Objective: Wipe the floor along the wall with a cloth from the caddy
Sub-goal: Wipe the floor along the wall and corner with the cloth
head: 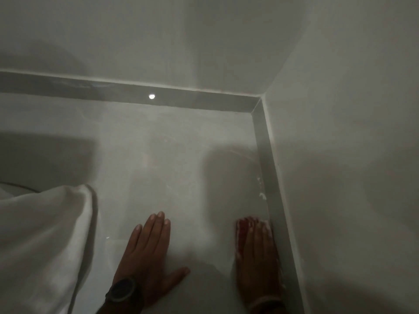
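Note:
My right hand [258, 257] lies flat on a red and white cloth [241, 230] and presses it onto the pale floor [181, 155], right against the grey skirting [272, 189] of the right wall. The cloth shows only around my fingers, blurred. My left hand [149, 252] rests flat on the floor with fingers together and thumb spread, holding nothing. A dark watch [121, 291] sits on its wrist. The caddy is out of view.
White fabric [45, 234] hangs down at the lower left. The two walls meet in a corner [260, 98] at the upper right, with a skirting strip [113, 89] along the far wall. A lamp's reflection [151, 96] glints on that strip.

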